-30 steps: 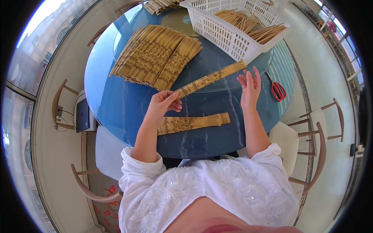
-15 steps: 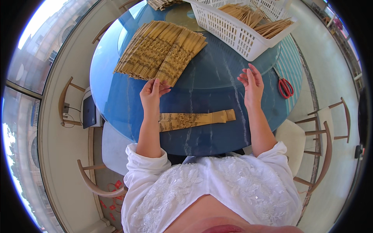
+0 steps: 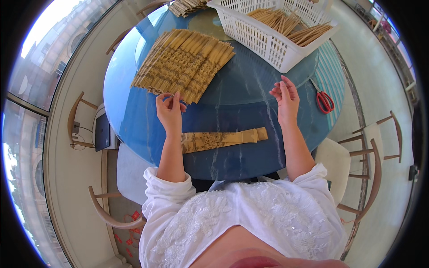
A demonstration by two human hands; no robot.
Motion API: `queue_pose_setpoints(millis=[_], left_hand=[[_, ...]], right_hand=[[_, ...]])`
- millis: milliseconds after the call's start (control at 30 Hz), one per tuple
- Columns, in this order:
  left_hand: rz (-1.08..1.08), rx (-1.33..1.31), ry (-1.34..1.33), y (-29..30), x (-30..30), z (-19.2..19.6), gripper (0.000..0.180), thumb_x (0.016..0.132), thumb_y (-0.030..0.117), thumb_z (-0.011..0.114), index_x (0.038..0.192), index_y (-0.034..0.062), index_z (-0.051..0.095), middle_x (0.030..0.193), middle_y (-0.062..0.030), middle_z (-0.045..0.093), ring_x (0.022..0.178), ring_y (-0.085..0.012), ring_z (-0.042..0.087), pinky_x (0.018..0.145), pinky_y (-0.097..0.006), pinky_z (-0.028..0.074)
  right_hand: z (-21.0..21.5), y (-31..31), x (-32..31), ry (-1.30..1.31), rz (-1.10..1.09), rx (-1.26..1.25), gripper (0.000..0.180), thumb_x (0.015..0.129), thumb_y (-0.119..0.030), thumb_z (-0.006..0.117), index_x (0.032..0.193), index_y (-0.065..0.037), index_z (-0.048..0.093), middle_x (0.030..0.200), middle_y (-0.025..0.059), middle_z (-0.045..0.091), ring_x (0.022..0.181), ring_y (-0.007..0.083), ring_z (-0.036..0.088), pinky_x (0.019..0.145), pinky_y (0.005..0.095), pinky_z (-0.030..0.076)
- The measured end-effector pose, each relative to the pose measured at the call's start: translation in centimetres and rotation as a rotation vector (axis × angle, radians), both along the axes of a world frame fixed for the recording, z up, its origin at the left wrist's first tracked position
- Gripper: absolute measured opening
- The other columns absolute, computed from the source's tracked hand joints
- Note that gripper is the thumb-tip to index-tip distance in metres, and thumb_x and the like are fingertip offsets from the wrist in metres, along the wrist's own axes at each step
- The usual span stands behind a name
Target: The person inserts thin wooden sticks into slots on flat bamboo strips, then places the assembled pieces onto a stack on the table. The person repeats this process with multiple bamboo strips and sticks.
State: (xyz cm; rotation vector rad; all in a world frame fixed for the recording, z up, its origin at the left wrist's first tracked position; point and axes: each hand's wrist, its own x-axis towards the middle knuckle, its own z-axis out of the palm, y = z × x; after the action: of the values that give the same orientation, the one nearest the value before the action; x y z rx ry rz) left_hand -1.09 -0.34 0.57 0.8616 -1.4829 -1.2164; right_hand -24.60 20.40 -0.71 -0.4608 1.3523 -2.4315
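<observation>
A fanned pile of long, narrow, brown printed paper sleeves [image 3: 185, 62] lies on the blue table, ahead and to the left. My left hand [image 3: 170, 117] is at the pile's near edge, thumb and fingers closed on the end of a sleeve; the fingertips are partly hidden. Over the table to the right, my right hand [image 3: 287, 105] is raised with loosely bent fingers apart and nothing in them. Between my forearms, a few overlapping paper sleeves [image 3: 216, 140] lie flat, their folded ends pointing right.
A white slotted basket [image 3: 250, 38] holds many thin wooden sticks [image 3: 308, 35] at the far right. Red-handled scissors [image 3: 325, 102] rest on a striped cloth [image 3: 333, 71] at the table's right. Another bundle of sleeves [image 3: 190, 6] sits at the far edge. Chairs surround the table [image 3: 243, 163].
My left hand has shifted slightly left along the pile's near edge. The sleeves at the pile's right side now lie more evenly with the others. My right hand has barely moved.
</observation>
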Motion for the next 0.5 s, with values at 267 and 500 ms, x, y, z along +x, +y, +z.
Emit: queue_pose_setpoints(millis=[267, 500], left_hand=[[0.049, -0.113, -0.033, -0.2, -0.1, -0.7, 0.02, 0.09, 0.015, 0.065, 0.095, 0.0032, 0.05, 0.068, -0.0052, 0.06, 0.05, -0.0071, 0.049, 0.046, -0.021, 0.037], [0.044, -0.213, 0.034, 0.1, -0.3, -0.7, 0.019, 0.09, 0.014, 0.065, 0.094, 0.0034, 0.05, 0.064, -0.0025, 0.057, 0.05, -0.0045, 0.047, 0.045, -0.019, 0.033]], right_hand=[[0.0, -0.1, 0.0, -0.002, 0.007, 0.027, 0.03, 0.094, -0.015, 0.057, 0.12, 0.0, 0.055, 0.088, 0.0068, 0.06, 0.076, 0.0122, 0.06, 0.071, 0.0296, 0.055], [0.1, 0.0, 0.2, -0.012, 0.017, 0.034, 0.03, 0.094, -0.015, 0.057, 0.121, -0.001, 0.056, 0.088, 0.0073, 0.061, 0.073, 0.0126, 0.06, 0.069, 0.0295, 0.055]])
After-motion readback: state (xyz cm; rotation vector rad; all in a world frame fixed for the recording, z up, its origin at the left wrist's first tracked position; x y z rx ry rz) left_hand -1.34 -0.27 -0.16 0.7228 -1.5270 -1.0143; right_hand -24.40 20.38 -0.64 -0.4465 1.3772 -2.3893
